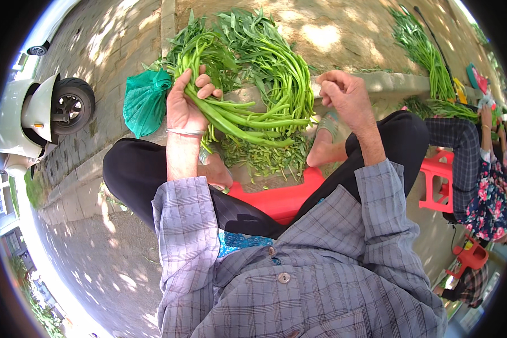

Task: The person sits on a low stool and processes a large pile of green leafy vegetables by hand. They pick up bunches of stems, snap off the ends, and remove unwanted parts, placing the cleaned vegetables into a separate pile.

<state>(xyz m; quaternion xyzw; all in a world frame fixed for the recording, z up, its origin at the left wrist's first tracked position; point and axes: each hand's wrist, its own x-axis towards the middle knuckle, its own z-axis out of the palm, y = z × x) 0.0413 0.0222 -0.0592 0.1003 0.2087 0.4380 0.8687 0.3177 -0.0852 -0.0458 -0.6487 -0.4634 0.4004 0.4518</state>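
My left hand (188, 103) is closed around a bunch of long green leafy-vegetable stems (241, 126), which look like water spinach. Their cut ends point right, and leaves trail behind the hand. Beyond it, a larger heap of the same greens (279, 67) lies curved on the ground and partly over the kerb. To the right of that heap my right hand (346, 99) is raised over my right knee. Its fingers are curled in, and I see nothing held in them. Scattered leaf and stem trimmings (270, 156) cover the ground between my feet.
A knotted green woven bag (145, 103) sits left of my left hand. Under me is a red plastic stool (274, 197). A parked scooter (29, 114) stands at left. To the right are another bundle of greens (424, 57) and a seated person (486, 177) handling greens.
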